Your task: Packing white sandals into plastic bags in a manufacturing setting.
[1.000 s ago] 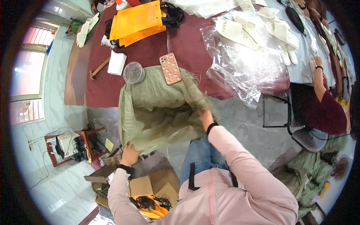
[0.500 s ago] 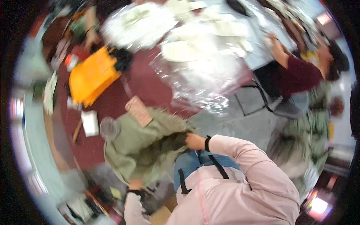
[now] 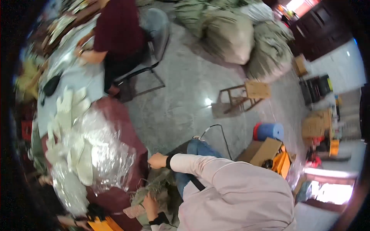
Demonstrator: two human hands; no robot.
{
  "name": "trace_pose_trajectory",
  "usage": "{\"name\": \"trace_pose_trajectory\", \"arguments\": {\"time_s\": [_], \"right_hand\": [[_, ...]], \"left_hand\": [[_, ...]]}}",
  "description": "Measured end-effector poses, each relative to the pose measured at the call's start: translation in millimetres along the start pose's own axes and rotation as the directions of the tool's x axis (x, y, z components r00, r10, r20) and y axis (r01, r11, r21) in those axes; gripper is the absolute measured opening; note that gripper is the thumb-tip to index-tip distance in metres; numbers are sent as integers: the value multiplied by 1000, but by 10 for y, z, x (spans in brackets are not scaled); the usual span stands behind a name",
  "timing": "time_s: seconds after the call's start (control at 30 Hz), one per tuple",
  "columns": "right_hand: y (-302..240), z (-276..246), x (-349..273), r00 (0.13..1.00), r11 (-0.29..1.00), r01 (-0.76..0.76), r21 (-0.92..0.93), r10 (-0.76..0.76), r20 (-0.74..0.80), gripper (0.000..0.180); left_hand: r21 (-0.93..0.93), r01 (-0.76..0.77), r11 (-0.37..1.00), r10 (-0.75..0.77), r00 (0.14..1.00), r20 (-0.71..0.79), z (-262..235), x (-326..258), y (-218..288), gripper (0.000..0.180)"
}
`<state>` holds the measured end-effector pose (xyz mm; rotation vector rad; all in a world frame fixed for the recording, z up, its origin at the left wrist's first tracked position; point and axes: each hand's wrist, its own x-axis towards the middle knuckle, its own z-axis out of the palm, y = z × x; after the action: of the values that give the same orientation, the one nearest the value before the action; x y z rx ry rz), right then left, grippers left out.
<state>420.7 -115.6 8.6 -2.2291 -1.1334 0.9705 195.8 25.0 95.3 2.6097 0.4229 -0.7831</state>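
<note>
A green woven sack [image 3: 163, 187] with a frayed rim lies at the edge of the dark red table, close to my lap. My right hand [image 3: 157, 161] is closed at the far side of the sack's mouth, gripping its edge. Lower down, my left hand [image 3: 151, 206] has its fingers bent round the frayed rim. Beside the left hand, a flat pink patterned object [image 3: 133, 211] rests on the sack cloth. The inside of the sack is mostly hidden.
Clear plastic [image 3: 111, 165] and white gloves [image 3: 81, 159] cover the table [image 3: 133, 140]. A person in a dark red top [image 3: 119, 29] sits on a grey chair [image 3: 157, 29]. On the floor stand a wooden stool [image 3: 257, 89], full sacks [image 3: 227, 36] and a cardboard box [image 3: 266, 152].
My view has swung to the right, bringing the floor, stool and full sacks into sight. My left hand has moved up along the sack's rim, closer to my right hand.
</note>
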Motion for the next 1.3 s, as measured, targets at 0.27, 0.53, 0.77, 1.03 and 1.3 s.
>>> {"name": "trace_pose_trajectory", "arguments": {"time_s": [0.27, 0.53, 0.77, 1.03, 1.3], "right_hand": [[871, -527, -825, 979, 973, -201, 112, 201, 16, 23], [1902, -1110, -2128, 929, 934, -338, 113, 350, -116, 26], [2072, -1338, -2457, 943, 950, -301, 86, 310, -122, 24], [1870, -1426, -1935, 986, 996, -83, 15, 85, -142, 25], [1205, -1518, -1638, 990, 991, 122, 49, -118, -80, 31]], "left_hand": [[190, -217, 958, 134, 918, 373, 348, 227, 925, 41], [52, 304, 951, -260, 699, 667, 1326, 1047, 1646, 30], [487, -352, 800, 487, 854, -184, 158, 912, 2589, 50], [241, 659, 712, -316, 608, -729, -116, 1830, 1646, 74], [184, 534, 825, -414, 794, -445, -126, 1824, 684, 71]]}}
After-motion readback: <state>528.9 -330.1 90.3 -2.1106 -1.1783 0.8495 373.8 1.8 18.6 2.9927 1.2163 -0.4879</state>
